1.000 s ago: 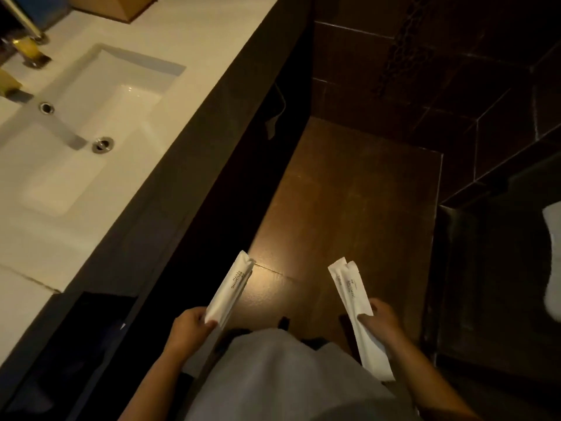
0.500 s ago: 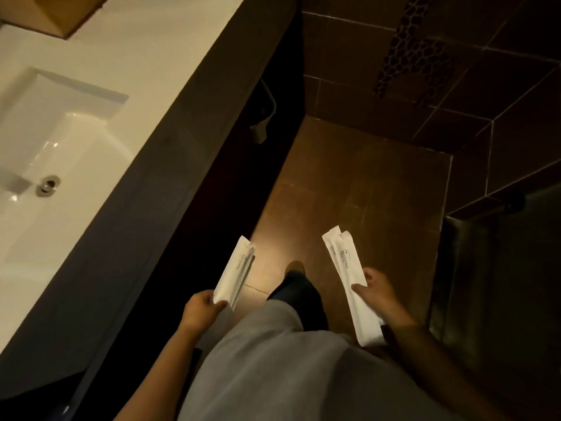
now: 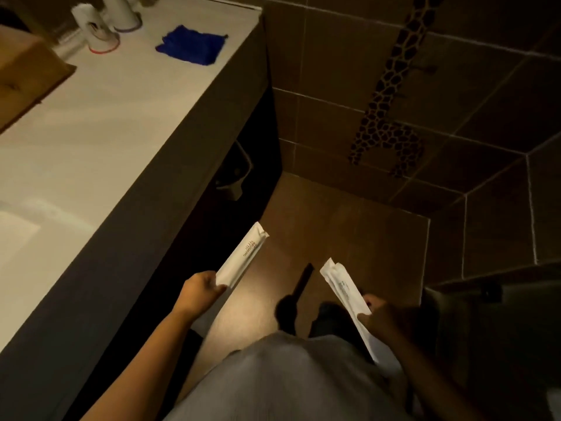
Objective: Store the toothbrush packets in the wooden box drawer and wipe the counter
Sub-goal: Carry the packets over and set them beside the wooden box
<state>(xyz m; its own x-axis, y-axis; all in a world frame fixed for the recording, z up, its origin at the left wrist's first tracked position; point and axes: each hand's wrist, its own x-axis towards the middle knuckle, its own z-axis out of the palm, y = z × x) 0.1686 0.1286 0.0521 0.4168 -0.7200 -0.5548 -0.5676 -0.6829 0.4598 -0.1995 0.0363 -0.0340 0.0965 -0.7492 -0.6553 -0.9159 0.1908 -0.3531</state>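
Observation:
My left hand [image 3: 198,291] grips the lower end of a long white toothbrush packet [image 3: 244,253] that points up and to the right, just off the counter's dark front edge. In my right hand [image 3: 379,319] are white toothbrush packets [image 3: 343,288], at least two stacked, held low over the brown floor. The wooden box [image 3: 27,77] sits on the white counter [image 3: 100,132] at the far left, only partly in frame; its drawer is not visible. A blue cloth [image 3: 191,45] lies on the counter near its far right corner.
Two white cups [image 3: 100,28] stand behind the blue cloth by the wall. The sink basin [image 3: 18,235] shows at the left edge. Dark tiled walls close the corner ahead, with a patterned strip [image 3: 385,95]. A dark glass partition [image 3: 491,314] stands at my right.
The view has moved along the counter towards its far end: the sink slid off to the left, and the blue cloth and cups came into view. Both hands still hold their packets.

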